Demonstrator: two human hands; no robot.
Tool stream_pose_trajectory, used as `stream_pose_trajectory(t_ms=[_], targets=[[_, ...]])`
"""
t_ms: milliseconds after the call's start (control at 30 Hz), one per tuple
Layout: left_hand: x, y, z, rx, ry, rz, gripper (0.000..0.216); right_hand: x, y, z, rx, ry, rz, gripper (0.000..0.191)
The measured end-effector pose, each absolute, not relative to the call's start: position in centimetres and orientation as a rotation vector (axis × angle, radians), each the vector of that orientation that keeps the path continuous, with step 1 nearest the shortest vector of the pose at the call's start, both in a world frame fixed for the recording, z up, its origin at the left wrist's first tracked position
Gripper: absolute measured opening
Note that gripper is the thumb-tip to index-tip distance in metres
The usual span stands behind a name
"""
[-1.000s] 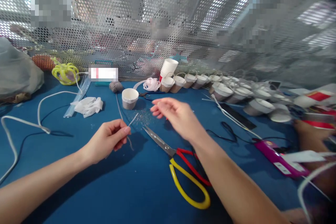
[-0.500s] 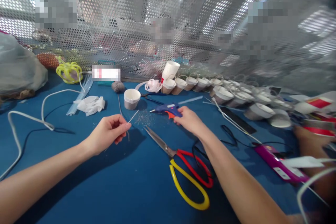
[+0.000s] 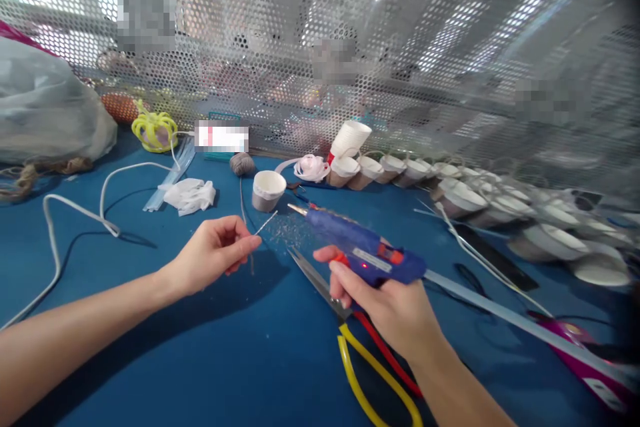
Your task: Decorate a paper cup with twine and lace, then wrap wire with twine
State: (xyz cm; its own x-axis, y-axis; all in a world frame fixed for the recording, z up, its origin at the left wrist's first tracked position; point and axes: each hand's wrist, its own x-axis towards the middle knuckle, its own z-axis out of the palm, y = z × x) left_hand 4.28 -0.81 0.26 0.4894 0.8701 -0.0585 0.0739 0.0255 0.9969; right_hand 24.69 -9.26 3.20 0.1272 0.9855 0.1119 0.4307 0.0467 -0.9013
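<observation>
My left hand [image 3: 213, 255] pinches a short piece of grey string [image 3: 265, 223], its tip pointing up and right. My right hand [image 3: 387, 303] grips a blue glue gun [image 3: 363, 247] with an orange trigger; a clear glue stick [image 3: 505, 315] juts out behind it. The gun's metal nozzle [image 3: 295, 209] points left, a little way from the string's tip. A small white paper cup [image 3: 267, 189] stands upright just beyond the nozzle. Scissors [image 3: 350, 320] with red and yellow handles lie on the blue table under my right hand.
A row of string-handled paper cups [image 3: 450, 190] runs along the back right, with a stack [image 3: 350, 140] at its left end. A ball of grey twine [image 3: 242, 163], white ribbon [image 3: 311, 167], crumpled plastic [image 3: 190, 195], glue sticks [image 3: 173, 173] and a white cable [image 3: 75, 210] lie left. A perforated metal screen [image 3: 350, 47] closes the back.
My right hand reached to the glue gun on the table, picked it up and brought it toward me, nozzle aimed at the string. The left hand kept its pinch on the string.
</observation>
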Motion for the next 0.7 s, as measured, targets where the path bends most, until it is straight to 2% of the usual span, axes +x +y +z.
stream_pose_trajectory(t_ms=[400, 700], targets=[[4.2, -1.1, 0.2, 1.485, 0.924, 0.708, 0.028, 24.7, -9.5, 2.0, -1.644, -1.65, 0.47, 0.021], [4.1, -1.0, 0.3, 1.457, 0.916, 0.711, 0.029, 24.8, -9.6, 2.1, -1.723, -1.654, 0.402, 0.03]])
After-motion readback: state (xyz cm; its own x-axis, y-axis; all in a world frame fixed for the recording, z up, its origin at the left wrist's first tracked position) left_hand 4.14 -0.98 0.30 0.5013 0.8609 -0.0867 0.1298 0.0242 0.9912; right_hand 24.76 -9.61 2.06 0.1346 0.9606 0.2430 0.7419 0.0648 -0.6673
